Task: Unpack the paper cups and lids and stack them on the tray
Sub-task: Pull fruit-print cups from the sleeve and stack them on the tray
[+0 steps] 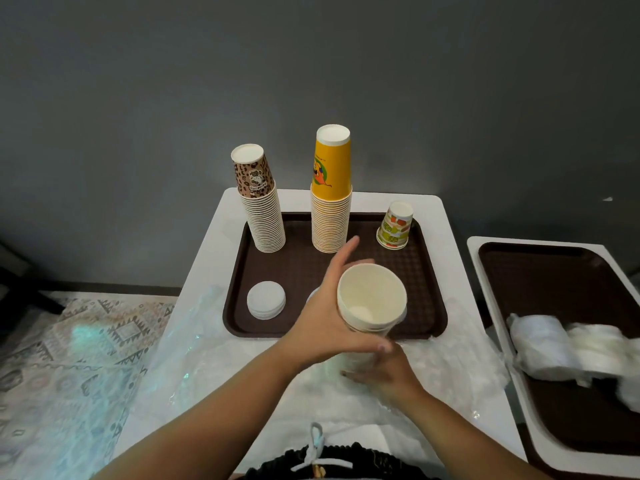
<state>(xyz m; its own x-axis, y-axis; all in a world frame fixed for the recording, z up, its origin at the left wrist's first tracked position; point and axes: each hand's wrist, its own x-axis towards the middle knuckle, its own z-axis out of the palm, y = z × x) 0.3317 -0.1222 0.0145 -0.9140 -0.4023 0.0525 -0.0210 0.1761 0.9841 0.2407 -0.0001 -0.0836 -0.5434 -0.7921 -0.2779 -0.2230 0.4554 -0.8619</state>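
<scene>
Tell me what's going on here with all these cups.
A person is unpacking paper cups onto a brown tray. The left hand and right hand hold a stack of plain white cups, open end up, above the tray's near edge and loose plastic wrap. Already on the tray, upside down: a leopard-print stack, a yellow stack and a few patterned cups, plus white lids. More wrapped bundles wait on a second tray.

Tray (239, 317) on a table (207, 268), two tall cup stacks (265, 216) (330, 216) at its back, short cup stack (394, 226) back right, lid pile (266, 300) front left, held cups (372, 306) above front centre, second tray (540, 265) right, wrapped bundles (568, 351) on it.
</scene>
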